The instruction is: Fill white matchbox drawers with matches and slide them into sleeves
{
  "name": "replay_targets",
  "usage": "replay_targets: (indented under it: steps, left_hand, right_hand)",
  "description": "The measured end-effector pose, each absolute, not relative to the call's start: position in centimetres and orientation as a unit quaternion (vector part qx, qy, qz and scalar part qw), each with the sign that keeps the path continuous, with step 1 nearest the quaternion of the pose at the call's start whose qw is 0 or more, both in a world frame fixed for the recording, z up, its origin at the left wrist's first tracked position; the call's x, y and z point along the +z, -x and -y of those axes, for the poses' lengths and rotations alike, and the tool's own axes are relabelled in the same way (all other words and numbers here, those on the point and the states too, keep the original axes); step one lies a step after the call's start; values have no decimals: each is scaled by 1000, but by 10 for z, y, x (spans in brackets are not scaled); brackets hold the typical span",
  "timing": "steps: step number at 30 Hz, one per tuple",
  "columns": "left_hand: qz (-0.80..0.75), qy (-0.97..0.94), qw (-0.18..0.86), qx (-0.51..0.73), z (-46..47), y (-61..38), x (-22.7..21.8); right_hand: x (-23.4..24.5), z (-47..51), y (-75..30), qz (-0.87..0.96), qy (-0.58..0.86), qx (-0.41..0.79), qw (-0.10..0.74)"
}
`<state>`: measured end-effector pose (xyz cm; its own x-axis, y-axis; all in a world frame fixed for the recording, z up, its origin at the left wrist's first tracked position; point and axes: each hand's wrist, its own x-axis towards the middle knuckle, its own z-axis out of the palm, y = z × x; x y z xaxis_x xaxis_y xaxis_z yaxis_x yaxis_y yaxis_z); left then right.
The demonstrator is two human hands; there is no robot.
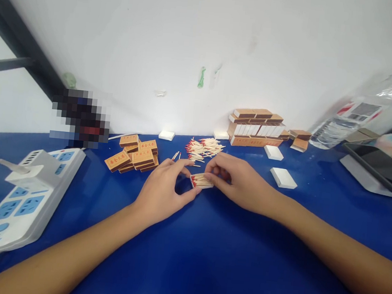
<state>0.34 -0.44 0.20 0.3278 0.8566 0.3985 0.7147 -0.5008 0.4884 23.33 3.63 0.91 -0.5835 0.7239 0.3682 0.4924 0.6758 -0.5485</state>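
Matches (pixel 200 180) are lying in a tray (pixel 206 187) on the bench (pixel 206 259); the left hand (pixel 160 187) is gripping the tray, while the right hand (pixel 244 184) is touching the matches, its grip unclear.

The left forearm (pixel 86 245) extends from near left, left hand (pixel 162 185) curving thumb (pixel 188 196) and forefinger (pixel 182 163) apart; right forearm (pixel 319 233) enters from the right, right hand (pixel 239 181) curled.
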Motion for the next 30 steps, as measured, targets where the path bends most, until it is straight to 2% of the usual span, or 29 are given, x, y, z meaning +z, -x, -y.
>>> replay_targets:
  steps: [4, 12, 23, 28, 30]
  left_hand:
    - [-488, -807, 111, 314, 6, -3, 2]
    - [-513, -792, 91, 318, 5, -4, 3]
    - [-494, -808, 97, 306, 5, -3, 4]
    - [-506, -800, 92, 308, 5, -3, 5]
    - [-508, -800, 93, 307, 6, -4, 6]
  right_hand:
    - [1, -54, -227, 854, 363, 177, 327]
    - [0, -79, -215, 849, 370, 235, 294]
    - [-6, -76, -221, 872, 402, 153, 234]
    - [4, -71, -238, 869, 383, 142, 279]
    - [9, -64, -243, 879, 360, 158, 272]
